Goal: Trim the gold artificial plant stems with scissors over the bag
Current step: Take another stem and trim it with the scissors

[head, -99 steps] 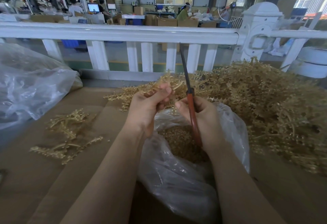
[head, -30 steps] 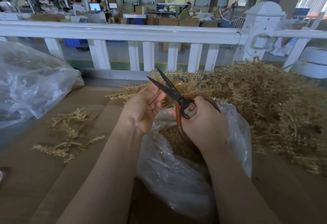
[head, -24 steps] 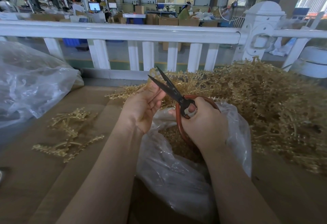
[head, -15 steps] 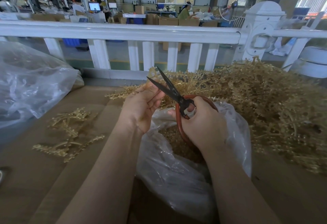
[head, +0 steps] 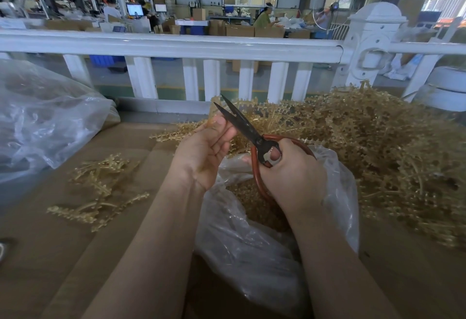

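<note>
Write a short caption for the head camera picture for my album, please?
Left hand holds a gold stem by open scissors in the right hand, above a plastic bag.

The right hand (head: pixel 292 172) hides most of the scissors' (head: pixel 245 127) red handle loops — bag (head: pixel 252 243) bottom cut off.

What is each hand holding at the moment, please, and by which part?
The right hand holds the scissors by their red handle loops. The left hand pinches a gold stem near its end, at the fingertips.
</note>
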Demonstrator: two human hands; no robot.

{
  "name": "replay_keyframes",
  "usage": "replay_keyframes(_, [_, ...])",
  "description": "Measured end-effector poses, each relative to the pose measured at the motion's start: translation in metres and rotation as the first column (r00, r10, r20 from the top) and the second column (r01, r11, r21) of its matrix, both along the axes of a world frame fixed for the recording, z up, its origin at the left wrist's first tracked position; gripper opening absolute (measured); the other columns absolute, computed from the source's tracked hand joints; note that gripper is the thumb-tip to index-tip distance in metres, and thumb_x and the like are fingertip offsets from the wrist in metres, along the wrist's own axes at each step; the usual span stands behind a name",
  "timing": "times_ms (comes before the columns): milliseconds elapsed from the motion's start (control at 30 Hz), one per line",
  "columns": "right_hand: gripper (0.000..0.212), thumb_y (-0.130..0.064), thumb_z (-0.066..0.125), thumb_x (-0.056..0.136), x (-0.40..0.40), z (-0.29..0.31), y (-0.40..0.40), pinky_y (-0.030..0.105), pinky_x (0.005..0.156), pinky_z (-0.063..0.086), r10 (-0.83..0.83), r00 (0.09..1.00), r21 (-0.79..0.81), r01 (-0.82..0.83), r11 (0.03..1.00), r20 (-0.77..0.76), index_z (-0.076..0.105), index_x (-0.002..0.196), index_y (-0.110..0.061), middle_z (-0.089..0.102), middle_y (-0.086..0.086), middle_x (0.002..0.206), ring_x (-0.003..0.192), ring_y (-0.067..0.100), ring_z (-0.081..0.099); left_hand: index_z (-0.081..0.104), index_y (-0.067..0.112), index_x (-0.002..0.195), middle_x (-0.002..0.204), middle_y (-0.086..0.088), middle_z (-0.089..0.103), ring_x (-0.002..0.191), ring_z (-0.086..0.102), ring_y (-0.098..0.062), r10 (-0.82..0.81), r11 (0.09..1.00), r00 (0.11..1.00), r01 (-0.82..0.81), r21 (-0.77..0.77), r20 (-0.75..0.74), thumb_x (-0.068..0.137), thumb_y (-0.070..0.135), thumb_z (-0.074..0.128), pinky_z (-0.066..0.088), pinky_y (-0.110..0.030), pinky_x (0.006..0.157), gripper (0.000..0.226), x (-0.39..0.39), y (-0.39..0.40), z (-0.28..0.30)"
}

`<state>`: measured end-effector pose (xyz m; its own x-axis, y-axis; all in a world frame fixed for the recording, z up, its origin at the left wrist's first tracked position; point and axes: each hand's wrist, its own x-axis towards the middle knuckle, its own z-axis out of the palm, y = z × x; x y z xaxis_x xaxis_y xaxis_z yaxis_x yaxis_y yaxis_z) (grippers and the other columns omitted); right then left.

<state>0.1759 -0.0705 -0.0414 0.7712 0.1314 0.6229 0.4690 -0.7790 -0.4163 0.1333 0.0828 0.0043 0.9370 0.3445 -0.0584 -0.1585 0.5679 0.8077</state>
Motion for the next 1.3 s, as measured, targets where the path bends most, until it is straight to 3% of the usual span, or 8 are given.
replay_keyframes(267, [0.053,-0.067,0.075,0.077,-0.0011,-0.0004,-0.0017,0.020,0.045,0.026,0.051,0.998,0.022,-0.051,0.998,0.027,0.037,0.071,-0.030,0.038,-0.018,0.061,0.051,0.005,0.040,0.070,0.016,0.100,0.089,0.002,0.077,0.076,0.071,-0.004,0.014,0.999,1.000,-0.014,-0.031,0.003,0.096,0.013,0.060,0.052,-0.012,0.061,0.011,0.0000,0.0007,-0.0001])
replay_keyframes(367, [0.057,-0.064,0.077,0.076,-0.0035,0.0015,-0.0009,0.018,0.045,0.016,0.039,0.998,0.043,-0.042,0.998,0.051,0.031,0.070,-0.030,0.024,-0.020,0.057,0.049,-0.007,0.024,0.069,0.017,0.099,0.088,0.004,0.077,0.077,0.072,-0.003,0.010,1.000,1.000,-0.010,-0.013,0.001,0.096,0.014,0.059,0.051,-0.011,0.061,0.011,0.0000,0.0008,-0.0009])
replay_keyframes(533, [0.051,-0.069,0.072,0.079,0.0000,-0.0020,-0.0034,0.019,0.046,0.022,0.025,1.000,0.033,-0.025,0.999,0.002,0.041,0.073,-0.028,0.043,-0.017,0.064,0.053,0.008,0.041,0.071,0.018,0.098,0.093,0.003,0.077,0.084,0.073,-0.004,0.007,1.000,1.000,-0.007,0.004,0.006,0.093,0.019,0.064,0.052,-0.011,0.063,0.009,0.0012,0.0000,0.0001])
replay_keyframes(800, [0.051,-0.065,0.073,0.081,0.0000,-0.0014,-0.0031,0.020,0.046,0.022,0.039,0.999,0.047,-0.039,0.998,-0.008,0.040,0.071,-0.028,0.036,-0.017,0.059,0.052,0.009,0.042,0.070,0.018,0.097,0.088,0.006,0.077,0.079,0.072,-0.002,-0.005,1.000,1.000,0.005,0.002,0.019,0.089,0.020,0.065,0.052,-0.011,0.064,0.010,0.0006,0.0006,0.0006])
replay_keyframes(933, [0.047,-0.071,0.069,0.081,0.0029,-0.0025,-0.0024,0.024,0.051,0.038,0.037,0.998,0.025,-0.036,0.999,-0.046,0.055,0.077,-0.026,0.055,-0.016,0.069,0.063,0.009,0.055,0.070,0.018,0.101,0.089,0.005,0.077,0.079,0.072,-0.003,-0.011,1.000,1.000,0.011,-0.006,0.027,0.093,0.018,0.063,0.052,-0.012,0.064,0.012,0.0008,0.0006,0.0005])
replay_keyframes(1000, [0.048,-0.070,0.070,0.080,0.0032,-0.0024,-0.0021,0.025,0.052,0.041,0.030,0.999,0.021,-0.029,0.999,-0.045,0.053,0.075,-0.026,0.054,-0.016,0.066,0.062,0.011,0.056,0.071,0.018,0.102,0.088,0.005,0.077,0.078,0.072,-0.003,-0.011,1.000,1.000,0.011,-0.008,0.028,0.094,0.017,0.062,0.053,-0.012,0.063,0.012,0.0005,0.0008,0.0006])
replay_keyframes(1100, [0.052,-0.067,0.075,0.078,0.0018,-0.0020,-0.0018,0.024,0.047,0.030,0.027,1.000,0.040,-0.027,0.999,-0.002,0.046,0.070,-0.025,0.041,-0.016,0.059,0.053,0.012,0.047,0.071,0.017,0.102,0.087,0.004,0.077,0.077,0.072,-0.003,-0.008,1.000,0.999,0.008,-0.013,0.033,0.093,0.017,0.063,0.053,-0.012,0.062,0.012,-0.0002,0.0015,0.0014])
replay_keyframes(1300, [0.053,-0.071,0.072,0.077,0.0007,0.0000,-0.0024,0.024,0.048,0.035,0.048,0.999,0.035,-0.048,0.998,-0.005,0.044,0.070,-0.027,0.050,-0.015,0.063,0.056,0.011,0.053,0.071,0.017,0.104,0.093,0.004,0.078,0.082,0.073,-0.004,0.001,1.000,1.000,0.000,-0.025,0.025,0.093,0.018,0.064,0.053,-0.013,0.062,0.013,-0.0003,0.0031,0.0002])
